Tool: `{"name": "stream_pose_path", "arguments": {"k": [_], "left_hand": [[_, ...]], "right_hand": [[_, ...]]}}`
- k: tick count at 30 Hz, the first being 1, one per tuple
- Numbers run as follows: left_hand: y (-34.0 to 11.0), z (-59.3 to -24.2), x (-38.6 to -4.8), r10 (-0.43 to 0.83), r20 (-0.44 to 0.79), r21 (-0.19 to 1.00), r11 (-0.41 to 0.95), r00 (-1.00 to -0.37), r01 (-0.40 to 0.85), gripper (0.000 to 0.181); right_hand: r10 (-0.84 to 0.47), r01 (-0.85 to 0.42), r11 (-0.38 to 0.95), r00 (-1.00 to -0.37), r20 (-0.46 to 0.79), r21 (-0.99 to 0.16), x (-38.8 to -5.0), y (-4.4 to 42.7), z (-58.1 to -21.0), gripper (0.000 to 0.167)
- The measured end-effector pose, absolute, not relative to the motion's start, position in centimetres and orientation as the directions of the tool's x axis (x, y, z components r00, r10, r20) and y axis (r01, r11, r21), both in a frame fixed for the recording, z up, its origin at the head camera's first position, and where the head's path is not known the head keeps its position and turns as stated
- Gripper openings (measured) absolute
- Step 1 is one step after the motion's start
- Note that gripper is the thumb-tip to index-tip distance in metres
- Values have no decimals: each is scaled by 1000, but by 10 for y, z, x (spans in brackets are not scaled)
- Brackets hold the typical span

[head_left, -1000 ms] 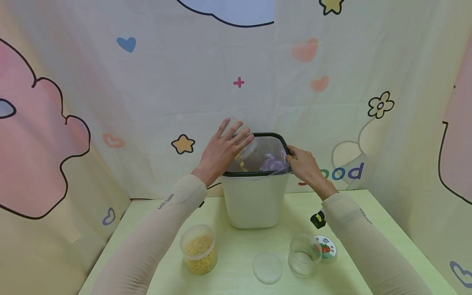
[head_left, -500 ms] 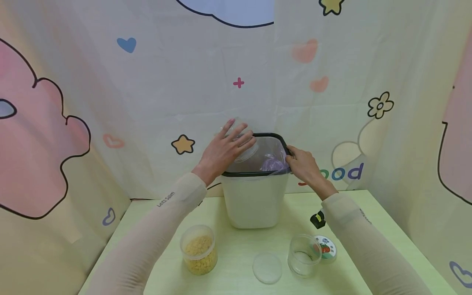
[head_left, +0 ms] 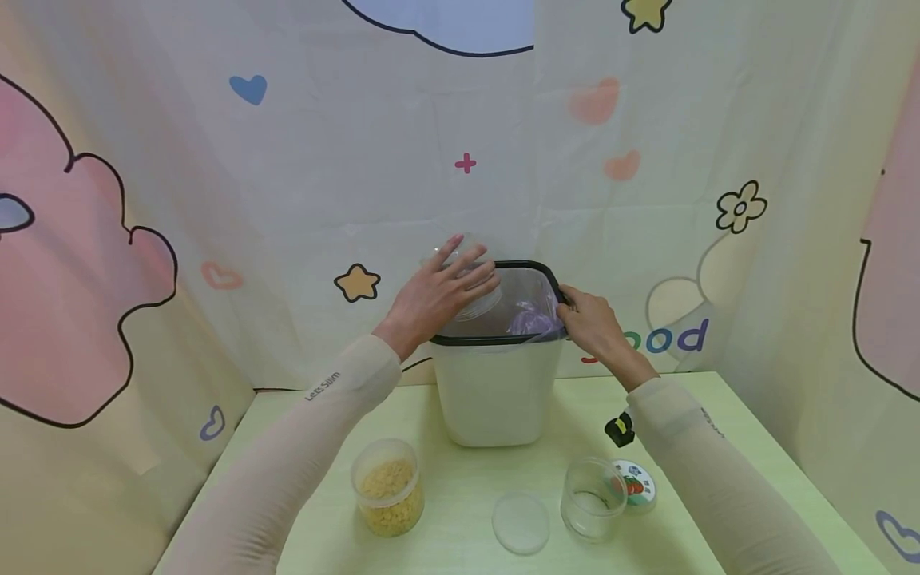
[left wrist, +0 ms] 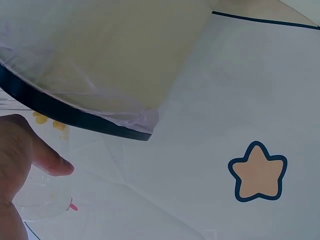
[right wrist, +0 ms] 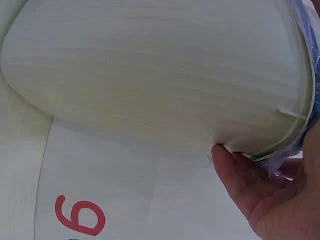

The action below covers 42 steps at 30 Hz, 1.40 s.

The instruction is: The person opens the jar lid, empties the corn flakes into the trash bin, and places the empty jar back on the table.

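Note:
My left hand point(head_left: 430, 297) holds a clear plastic jar point(head_left: 480, 302) tipped mouth-down over the left part of a white bin point(head_left: 496, 395) with a black rim. In the left wrist view the thumb of that hand point(left wrist: 20, 160) lies along the jar point(left wrist: 42, 197), and a few yellow bits point(left wrist: 50, 121) show by its mouth under the black rim point(left wrist: 75, 118). On the bin's right side my right hand point(head_left: 595, 326) grips the rim; the right wrist view has its fingers and thumb point(right wrist: 265, 190) around the edge and the bag lining. A purple plastic bag point(head_left: 533, 318) lies inside.
A tub of yellow crumbs point(head_left: 388, 497) stands at the front left of the table. Front centre lies a clear round lid point(head_left: 521, 522), with a clear tub point(head_left: 591, 505) and a printed lid point(head_left: 636, 484) right of it. A small black object point(head_left: 620, 429) is near my right sleeve.
The jar has tipped further down and shifted slightly right with my left hand. Yellow bits seen at its mouth in the earlier head view no longer show there. My right hand stays on the rim.

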State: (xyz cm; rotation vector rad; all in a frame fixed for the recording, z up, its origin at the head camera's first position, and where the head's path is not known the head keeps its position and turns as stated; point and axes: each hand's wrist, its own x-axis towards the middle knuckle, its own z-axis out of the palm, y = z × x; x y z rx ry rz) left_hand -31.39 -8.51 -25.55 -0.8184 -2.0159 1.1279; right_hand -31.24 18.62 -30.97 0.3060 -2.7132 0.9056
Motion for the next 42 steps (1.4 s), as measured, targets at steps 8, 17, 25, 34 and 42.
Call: {"name": "stream_pose_path", "arguments": {"k": [8,17,25,34,42], "left_hand": [[-86,-254,-314,786,218,-908,381,-578,175,97],[-84,-252,-313,794,183,-939,317,-580,137,99],[-84,-253,-313,796,163,-943,300,-583,146,99],[-84,-249,-313,808,156,-945,289,-568,152,92],[-92,-230,-311,773,228,-929,355,-592,106,110]], "right_hand": [[-111,-278,784,-943,315,-554,-313,186,-310,54],[-107,-272,783,-945,310,-559,-313,186,-312,56],[-106,-272,784,-944,311,-559,-312,186,-313,55],[-113,-278,784,-943,313,-554,-313,186,-312,54],[-114,-300,770,-933,340,-564,-312,185,-312,56]]}}
